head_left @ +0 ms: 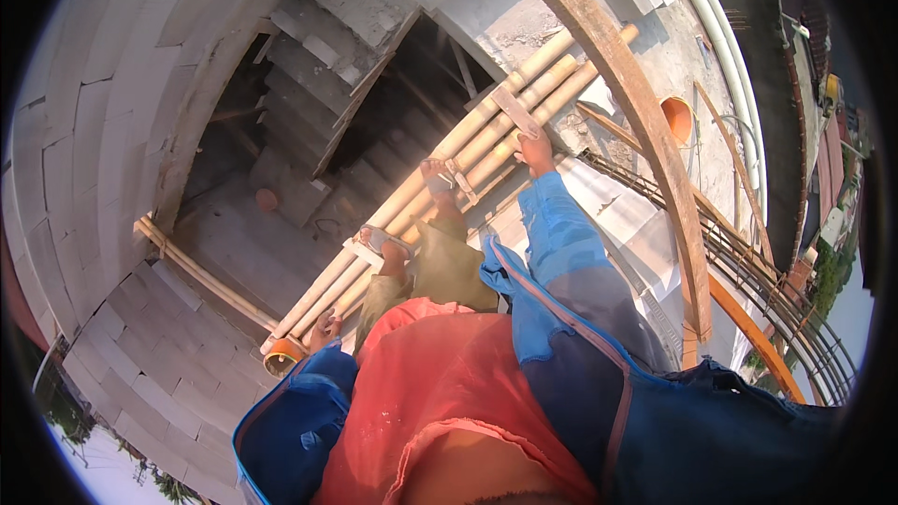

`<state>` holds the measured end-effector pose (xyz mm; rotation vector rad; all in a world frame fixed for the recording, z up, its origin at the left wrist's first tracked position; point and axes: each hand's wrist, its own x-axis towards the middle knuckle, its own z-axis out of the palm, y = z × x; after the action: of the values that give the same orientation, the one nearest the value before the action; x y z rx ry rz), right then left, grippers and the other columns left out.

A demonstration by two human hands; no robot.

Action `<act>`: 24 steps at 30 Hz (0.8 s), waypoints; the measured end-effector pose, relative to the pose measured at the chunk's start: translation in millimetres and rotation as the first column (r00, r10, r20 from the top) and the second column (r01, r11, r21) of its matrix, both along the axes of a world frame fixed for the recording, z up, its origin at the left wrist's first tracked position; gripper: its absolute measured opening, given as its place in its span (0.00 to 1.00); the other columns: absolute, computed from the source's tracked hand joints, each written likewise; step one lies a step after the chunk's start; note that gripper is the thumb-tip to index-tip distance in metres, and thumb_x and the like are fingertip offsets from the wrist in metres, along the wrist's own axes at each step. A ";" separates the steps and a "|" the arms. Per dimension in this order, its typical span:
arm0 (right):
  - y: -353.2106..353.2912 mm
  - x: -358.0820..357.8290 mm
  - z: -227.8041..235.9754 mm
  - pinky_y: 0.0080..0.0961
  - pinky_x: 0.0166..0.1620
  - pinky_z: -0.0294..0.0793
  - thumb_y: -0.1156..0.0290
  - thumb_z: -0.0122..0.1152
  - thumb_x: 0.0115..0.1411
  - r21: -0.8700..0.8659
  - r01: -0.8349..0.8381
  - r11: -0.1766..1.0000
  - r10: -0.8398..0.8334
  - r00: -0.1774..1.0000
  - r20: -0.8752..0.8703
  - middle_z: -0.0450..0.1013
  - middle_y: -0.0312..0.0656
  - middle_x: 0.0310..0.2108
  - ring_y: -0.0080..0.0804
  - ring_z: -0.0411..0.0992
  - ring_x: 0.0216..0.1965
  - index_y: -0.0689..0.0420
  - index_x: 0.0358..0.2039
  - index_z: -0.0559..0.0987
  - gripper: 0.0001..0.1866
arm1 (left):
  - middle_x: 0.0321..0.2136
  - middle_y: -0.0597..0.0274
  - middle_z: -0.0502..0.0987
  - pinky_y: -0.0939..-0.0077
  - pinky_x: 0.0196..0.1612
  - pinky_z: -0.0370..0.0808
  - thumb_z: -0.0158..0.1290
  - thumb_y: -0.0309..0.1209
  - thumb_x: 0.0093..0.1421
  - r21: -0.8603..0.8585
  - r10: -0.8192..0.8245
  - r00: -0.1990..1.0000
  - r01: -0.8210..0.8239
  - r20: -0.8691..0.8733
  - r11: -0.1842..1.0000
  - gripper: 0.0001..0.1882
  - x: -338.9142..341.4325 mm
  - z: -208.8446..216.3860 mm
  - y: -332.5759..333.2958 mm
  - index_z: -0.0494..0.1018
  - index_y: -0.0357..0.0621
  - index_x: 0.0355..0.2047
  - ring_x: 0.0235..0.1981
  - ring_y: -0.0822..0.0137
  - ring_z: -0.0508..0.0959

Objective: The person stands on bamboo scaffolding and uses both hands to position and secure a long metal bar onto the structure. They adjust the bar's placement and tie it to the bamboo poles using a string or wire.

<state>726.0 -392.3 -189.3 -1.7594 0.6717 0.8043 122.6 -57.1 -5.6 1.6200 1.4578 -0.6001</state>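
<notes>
My right hand (536,151) is closed on the end of a short, flat wooden board (515,113), which lies across several bamboo poles (468,136). At the lower left, my left hand (325,328) is by the near ends of the poles, close to an orange bucket (282,356). Its fingers are too small to make out, and I cannot tell whether it grips a pole. My feet in sandals (438,175) are on the poles, with small wooden pieces (365,252) across the bamboo beside them.
Below the poles opens a deep stairwell with concrete steps (313,93). A grey block wall (103,131) rises on the left. A curved-looking wooden beam (645,103) crosses on the right, near another orange bucket (677,120), steel rebar (767,290) and white pipes (725,47).
</notes>
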 end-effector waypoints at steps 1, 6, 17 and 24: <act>-17.5 -36.5 -24.5 0.37 0.44 0.85 0.72 0.63 0.68 -0.048 -0.115 0.992 0.108 0.985 -0.138 0.76 0.51 0.60 0.41 0.82 0.48 0.54 0.72 0.66 0.33 | 0.53 0.43 0.82 0.63 0.55 0.81 0.61 0.47 0.71 -0.042 0.004 1.000 -0.003 0.028 0.999 0.31 7.4 0.7 9.4 0.73 0.43 0.67 0.53 0.58 0.84; -51.1 -192.6 -45.0 0.37 0.40 0.84 0.66 0.70 0.62 -0.201 -0.869 0.452 0.864 0.482 -0.141 0.84 0.48 0.43 0.39 0.84 0.39 0.58 0.60 0.79 0.26 | 0.54 0.41 0.83 0.59 0.58 0.79 0.62 0.48 0.70 -0.089 0.191 0.976 -0.181 0.109 0.979 0.31 -2.2 -23.9 -20.4 0.75 0.45 0.66 0.56 0.54 0.83; 45.3 -144.6 12.0 0.34 0.27 0.80 0.76 0.65 0.65 0.033 -0.853 0.520 0.827 0.494 -0.267 0.83 0.48 0.36 0.31 0.81 0.29 0.62 0.56 0.81 0.19 | 0.52 0.42 0.84 0.56 0.54 0.80 0.63 0.50 0.66 0.047 0.510 0.783 -0.560 0.357 0.827 0.31 -66.2 8.4 -33.0 0.76 0.45 0.63 0.53 0.47 0.84; 272.1 -121.6 61.6 0.37 0.24 0.77 0.75 0.60 0.64 -0.209 -0.978 -0.012 0.993 0.013 -0.118 0.81 0.48 0.32 0.38 0.80 0.25 0.62 0.52 0.82 0.16 | 0.49 0.41 0.84 0.56 0.58 0.78 0.65 0.41 0.64 0.416 0.879 0.427 -0.853 0.211 0.315 0.24 -228.3 28.4 -145.5 0.80 0.42 0.56 0.54 0.46 0.83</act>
<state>604.4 -120.1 -127.7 -2.3799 -0.9000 1.6534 -105.7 -202.6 22.8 0.8181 2.3531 0.4098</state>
